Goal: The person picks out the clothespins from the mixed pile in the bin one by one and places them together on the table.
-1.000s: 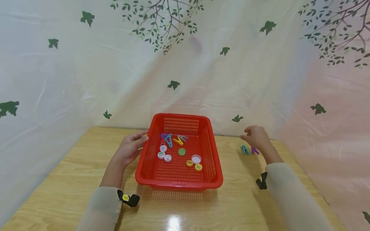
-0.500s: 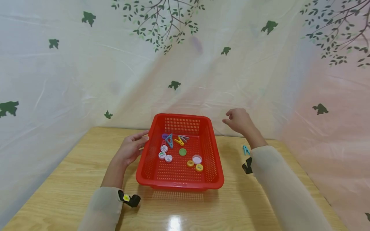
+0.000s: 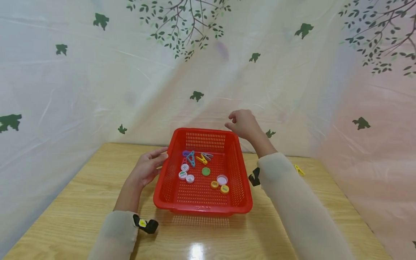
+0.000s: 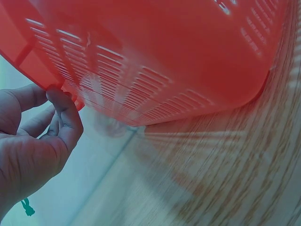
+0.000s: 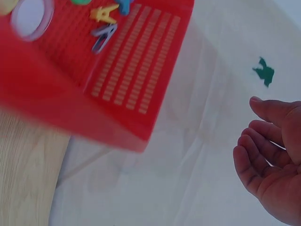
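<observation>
A red plastic basket stands on the table. My left hand holds its left rim; in the left wrist view, thumb and finger pinch the edge. My right hand hovers by the far right corner, fingers loosely curled. The right wrist view shows nothing in that hand. Inside the basket lie a blue clothespin, a yellow clothespin and a grey clothespin. Bottle caps lie around them: purple, green, several white and yellow.
Another yellow clothespin lies on the wooden table at right, beyond my right sleeve, which covers part of the tabletop. A pale curtain with leaf prints hangs behind the table.
My right hand has moved left and up, from above the clothespins at right to the basket's far corner. The arm now hides the teal clothespin and uncovers a yellow one. The left hand stays put.
</observation>
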Tool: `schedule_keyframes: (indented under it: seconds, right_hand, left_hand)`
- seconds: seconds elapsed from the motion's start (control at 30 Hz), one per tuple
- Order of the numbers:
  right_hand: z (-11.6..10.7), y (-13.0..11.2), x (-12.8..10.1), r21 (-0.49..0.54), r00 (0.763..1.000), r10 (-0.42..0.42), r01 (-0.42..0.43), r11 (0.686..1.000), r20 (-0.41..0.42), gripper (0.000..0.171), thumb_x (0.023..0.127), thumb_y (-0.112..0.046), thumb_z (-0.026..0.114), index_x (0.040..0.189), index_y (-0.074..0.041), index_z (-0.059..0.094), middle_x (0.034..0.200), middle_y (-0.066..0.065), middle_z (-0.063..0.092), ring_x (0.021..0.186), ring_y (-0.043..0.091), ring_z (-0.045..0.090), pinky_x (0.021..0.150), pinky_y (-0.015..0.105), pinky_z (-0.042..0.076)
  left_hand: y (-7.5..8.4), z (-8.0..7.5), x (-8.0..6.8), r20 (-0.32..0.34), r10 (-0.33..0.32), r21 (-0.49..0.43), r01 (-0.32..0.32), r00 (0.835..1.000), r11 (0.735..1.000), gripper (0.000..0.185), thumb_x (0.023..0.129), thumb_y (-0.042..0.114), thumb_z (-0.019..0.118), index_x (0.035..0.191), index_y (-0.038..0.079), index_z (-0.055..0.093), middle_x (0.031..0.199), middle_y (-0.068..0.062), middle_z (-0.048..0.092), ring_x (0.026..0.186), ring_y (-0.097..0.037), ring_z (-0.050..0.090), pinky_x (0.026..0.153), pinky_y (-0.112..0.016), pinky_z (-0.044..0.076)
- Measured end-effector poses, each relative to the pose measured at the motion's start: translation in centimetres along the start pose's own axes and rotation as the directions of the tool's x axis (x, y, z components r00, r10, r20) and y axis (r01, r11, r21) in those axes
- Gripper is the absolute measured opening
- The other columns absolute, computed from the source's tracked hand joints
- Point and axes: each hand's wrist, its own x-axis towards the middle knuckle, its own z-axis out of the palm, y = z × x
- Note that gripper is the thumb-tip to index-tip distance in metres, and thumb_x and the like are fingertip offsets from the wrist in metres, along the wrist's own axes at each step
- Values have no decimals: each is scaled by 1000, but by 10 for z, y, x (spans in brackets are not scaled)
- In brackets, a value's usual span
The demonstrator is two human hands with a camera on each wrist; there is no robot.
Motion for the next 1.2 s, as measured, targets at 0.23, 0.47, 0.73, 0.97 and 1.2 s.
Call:
schedule_keyframes:
  seconds: [0.23,0.47,0.73,0.97,1.2]
  right_hand:
    - [20,-23,3,112,1000,19,-20,993,6,40,98,-25,71,130,-3,67,118,13,66,99,28,61,90,39,59]
    - [43,-29,9,164,999,34,-39,986,32,39,98,-24,71,130,-3,67,117,13,65,101,28,59,90,38,58]
    - [75,-24,14,210,998,15,-28,977,66,40,96,-21,74,131,-3,66,115,11,67,101,26,60,90,39,58]
    - [102,-20,15,215,993,38,-62,975,113,37,96,-16,73,131,-4,66,117,11,67,103,26,61,91,38,58]
    - [121,-15,15,188,975,90,-129,974,202,42,96,-15,73,136,-6,63,127,11,66,111,28,62,99,44,56]
  left_hand:
    - [-1,-1,2,-1,0,9,0,1000,1000,53,100,27,68,150,16,53,144,-13,59,124,-33,63,95,-41,57]
    - [-2,-1,2,4,3,19,-3,1000,1000,54,100,28,68,151,17,52,145,-13,59,124,-32,63,95,-41,57]
    - [-2,-2,2,5,4,18,-4,1000,1000,53,101,27,68,150,16,53,145,-14,58,122,-32,64,94,-42,58]
    - [-1,-3,2,3,-2,16,2,1000,1000,52,101,27,68,150,17,54,145,-13,58,123,-32,63,94,-42,58]
    - [-1,-1,2,5,3,18,-3,1000,1000,51,101,25,67,149,16,54,145,-13,58,124,-33,63,94,-42,58]
